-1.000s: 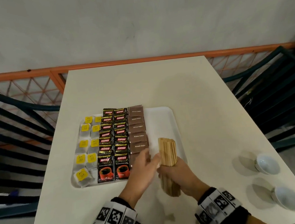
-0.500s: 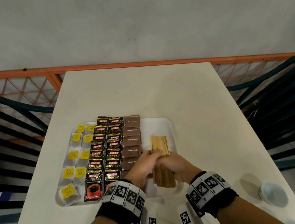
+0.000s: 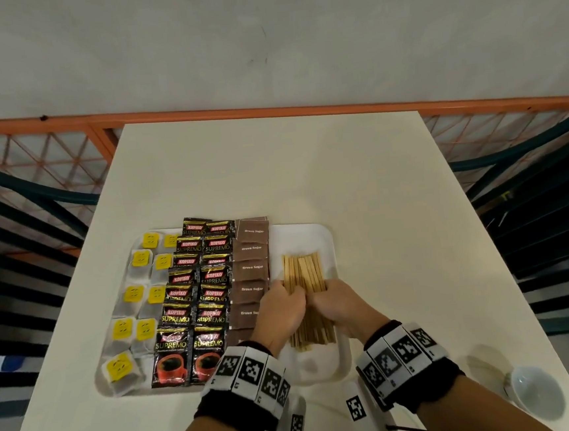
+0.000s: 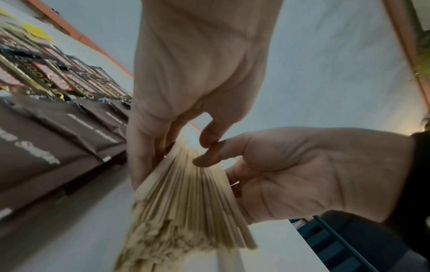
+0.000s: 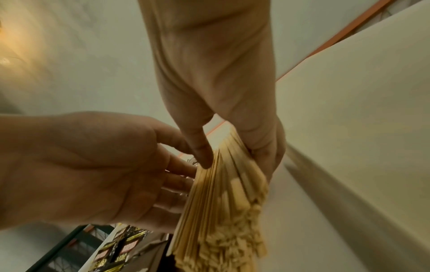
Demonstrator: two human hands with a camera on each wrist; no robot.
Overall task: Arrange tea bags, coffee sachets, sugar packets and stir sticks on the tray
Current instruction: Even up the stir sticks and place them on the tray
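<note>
A white tray (image 3: 326, 242) holds rows of yellow-tagged tea bags (image 3: 141, 289), black coffee sachets (image 3: 197, 291) and brown sugar packets (image 3: 251, 269). A bundle of wooden stir sticks (image 3: 303, 268) lies lengthwise on the tray's right part. My left hand (image 3: 284, 304) holds the bundle's left side, thumb on top. My right hand (image 3: 339, 301) holds its right side, thumb also on top. The two thumbs meet over the sticks' middle. In the left wrist view my left hand (image 4: 163, 128) and right hand (image 4: 302, 174) flank the fanned sticks (image 4: 190, 202). The right wrist view shows the same sticks (image 5: 221, 202).
The tray sits near the front left of a cream table (image 3: 272, 168). A small white bowl (image 3: 536, 396) stands at the front right corner. An orange railing (image 3: 301, 105) runs behind the table, and dark slatted seats stand on both sides.
The stick bundle, held at the tray's near edge a second ago, now lies flat further onto the tray. Both hands have moved forward with it and spread it wider.
</note>
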